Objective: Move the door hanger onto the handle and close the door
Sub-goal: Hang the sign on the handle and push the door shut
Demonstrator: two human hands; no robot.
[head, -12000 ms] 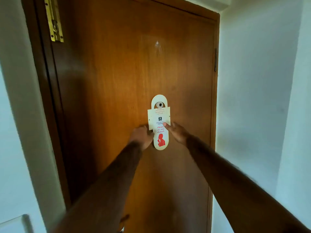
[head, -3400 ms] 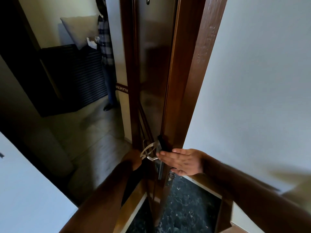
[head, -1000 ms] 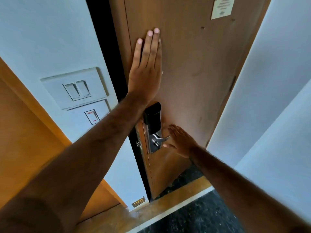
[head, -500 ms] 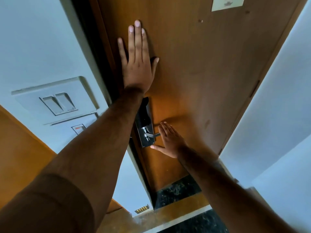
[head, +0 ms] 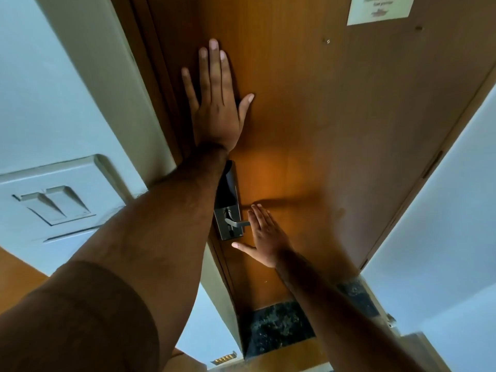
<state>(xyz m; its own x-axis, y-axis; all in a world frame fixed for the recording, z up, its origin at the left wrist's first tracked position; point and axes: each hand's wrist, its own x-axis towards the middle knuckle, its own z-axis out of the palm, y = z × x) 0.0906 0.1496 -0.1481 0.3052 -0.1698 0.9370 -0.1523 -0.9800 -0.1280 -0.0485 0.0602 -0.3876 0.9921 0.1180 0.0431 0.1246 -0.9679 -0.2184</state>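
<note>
The brown wooden door (head: 322, 124) fills the middle of the view and sits flush in its frame. My left hand (head: 216, 103) lies flat on it with fingers spread, above the dark lock plate (head: 229, 202). My right hand (head: 265, 234) presses flat on the door just right of the metal lever handle (head: 237, 223), fingertips beside the lever's end. Neither hand holds anything. No door hanger shows on this inner handle or anywhere on this side of the door.
A white notice (head: 381, 8) is stuck high on the door. A double light switch (head: 53, 202) sits on the white wall at left. Dark marble floor (head: 276, 326) shows below the door. A white wall (head: 442, 237) closes in on the right.
The dark gap at the door's latch edge has closed as both flat hands pushed the door into its frame. The view has moved closer to the door.
</note>
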